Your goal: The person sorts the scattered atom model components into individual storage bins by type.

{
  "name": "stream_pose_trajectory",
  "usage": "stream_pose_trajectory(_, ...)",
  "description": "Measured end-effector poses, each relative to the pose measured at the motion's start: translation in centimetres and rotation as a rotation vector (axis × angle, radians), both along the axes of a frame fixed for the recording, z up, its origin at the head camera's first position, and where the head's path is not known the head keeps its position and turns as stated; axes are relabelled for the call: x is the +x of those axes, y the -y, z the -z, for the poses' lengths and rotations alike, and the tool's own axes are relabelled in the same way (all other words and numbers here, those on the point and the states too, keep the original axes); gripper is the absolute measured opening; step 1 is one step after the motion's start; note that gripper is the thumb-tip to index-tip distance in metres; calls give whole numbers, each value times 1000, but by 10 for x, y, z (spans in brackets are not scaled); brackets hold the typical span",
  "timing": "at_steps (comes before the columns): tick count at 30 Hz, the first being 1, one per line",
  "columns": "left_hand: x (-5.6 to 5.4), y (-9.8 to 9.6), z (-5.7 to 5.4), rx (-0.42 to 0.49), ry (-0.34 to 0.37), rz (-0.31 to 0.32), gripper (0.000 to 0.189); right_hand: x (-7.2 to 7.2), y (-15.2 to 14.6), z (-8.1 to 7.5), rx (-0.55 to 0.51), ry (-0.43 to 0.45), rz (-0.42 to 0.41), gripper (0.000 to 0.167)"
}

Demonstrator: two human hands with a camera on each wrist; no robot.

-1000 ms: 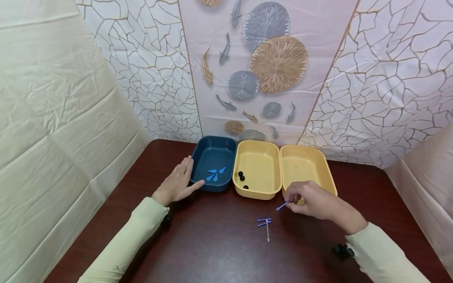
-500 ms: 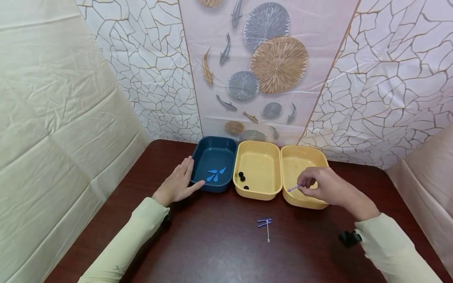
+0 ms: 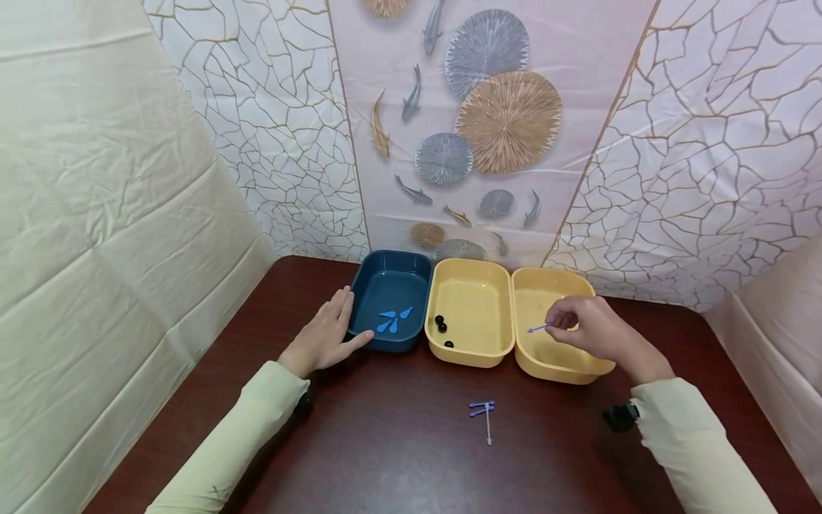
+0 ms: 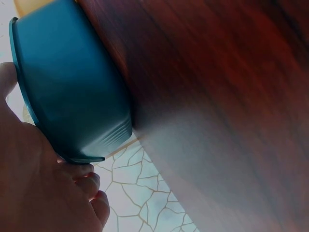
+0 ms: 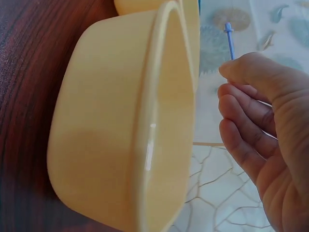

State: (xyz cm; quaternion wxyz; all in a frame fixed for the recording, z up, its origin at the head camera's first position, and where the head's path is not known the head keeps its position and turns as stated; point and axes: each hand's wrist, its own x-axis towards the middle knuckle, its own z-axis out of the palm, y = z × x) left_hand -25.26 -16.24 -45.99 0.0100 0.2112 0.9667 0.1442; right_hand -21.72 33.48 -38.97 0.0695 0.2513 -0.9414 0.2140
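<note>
My right hand (image 3: 594, 330) pinches a thin purple stick with a knobbed end (image 3: 539, 328) between thumb and fingers, over the right yellow tray (image 3: 552, 371). In the right wrist view the purple stick (image 5: 230, 41) points up from the fingertips, above the tray's rim. My left hand (image 3: 324, 332) lies with straight fingers along the left side of the dark blue tray (image 3: 392, 345), thumb at its near rim. On the table, two purple sticks (image 3: 481, 411) and a pale stick (image 3: 489, 428) lie together in front of the trays.
Several blue teardrop-shaped pieces (image 3: 406, 313) lie in the blue tray. The middle yellow tray (image 3: 472, 357) holds three black beads (image 3: 442, 328). The three trays stand side by side at the back of the dark wooden table (image 3: 385, 442), against a patterned cloth (image 3: 443, 228).
My right hand has moved back and to the right with the purple stick, from the near edge of the right yellow tray to over it. The left hand stays at the blue tray.
</note>
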Motion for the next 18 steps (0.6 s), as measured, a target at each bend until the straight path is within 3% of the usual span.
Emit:
stream_pose_trajectory(13,0,-1,-1,-5,2,10,101,-24,-7,48,-18,84,41,15)
stream_pose_trajectory(18,1,0,0,-3,0,1,101,-30,-7,59,-6,157,55,13)
